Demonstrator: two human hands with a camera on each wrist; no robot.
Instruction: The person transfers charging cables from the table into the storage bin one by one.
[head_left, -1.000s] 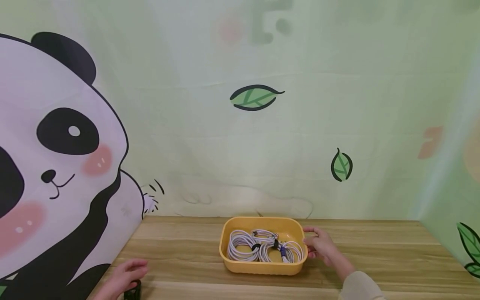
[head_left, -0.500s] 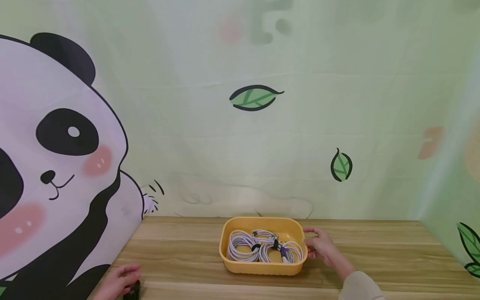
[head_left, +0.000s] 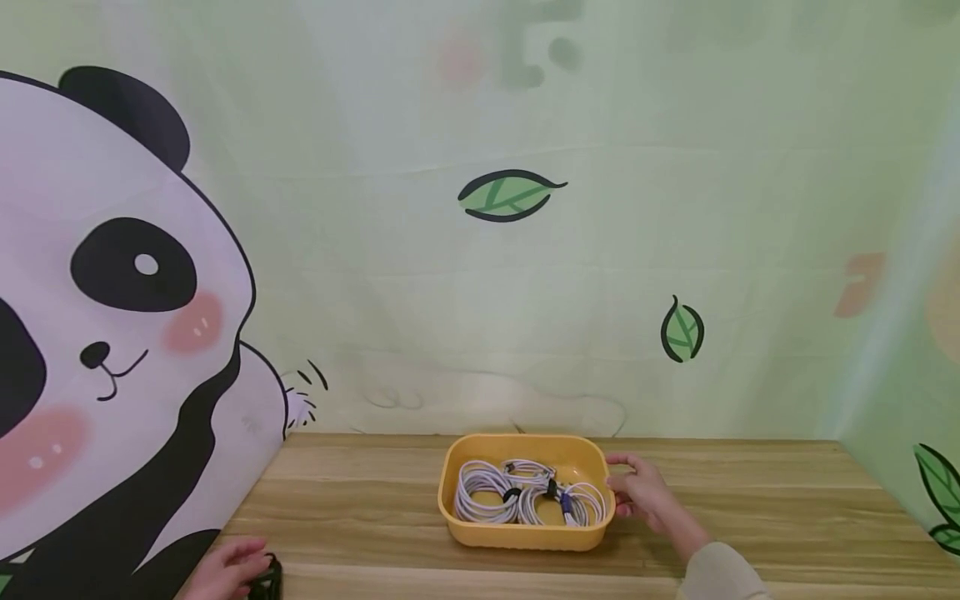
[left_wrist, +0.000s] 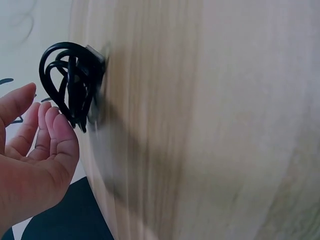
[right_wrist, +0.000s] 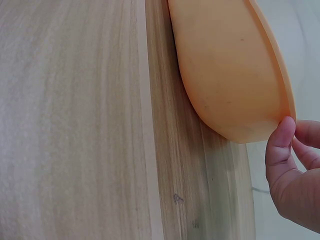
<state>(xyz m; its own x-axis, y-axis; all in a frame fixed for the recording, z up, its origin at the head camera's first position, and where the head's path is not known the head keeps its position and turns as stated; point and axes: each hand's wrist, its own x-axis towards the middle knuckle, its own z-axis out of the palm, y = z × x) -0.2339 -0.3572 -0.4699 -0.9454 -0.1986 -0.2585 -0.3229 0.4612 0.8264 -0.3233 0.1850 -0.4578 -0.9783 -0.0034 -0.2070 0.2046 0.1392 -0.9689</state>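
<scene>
A yellow plastic bin (head_left: 525,537) stands on the wooden tabletop in the head view. Inside lie several coiled white cables (head_left: 483,493), bound with dark ties. My right hand (head_left: 643,493) pinches the bin's right end; in the right wrist view, the thumb (right_wrist: 280,137) presses the outer wall close under the rim while the fingers go behind it. At the lower left, my left hand (head_left: 228,568) is beside a bundled black cable (left_wrist: 75,82). Its fingers (left_wrist: 65,137) are loosely bent, the thumb stands apart from them, and the gap between holds nothing. The fingertips are right at the black loops.
The wooden tabletop (head_left: 360,508) runs back to a pale green printed backdrop (head_left: 375,250) with leaves. A large panda print (head_left: 187,375) covers the left side. A thin seam (right_wrist: 150,150) crosses the wood in the right wrist view.
My left hand has drawn back slightly to the lower left, leaving the black cable more exposed. The right hand and the yellow bin have stayed in place.
</scene>
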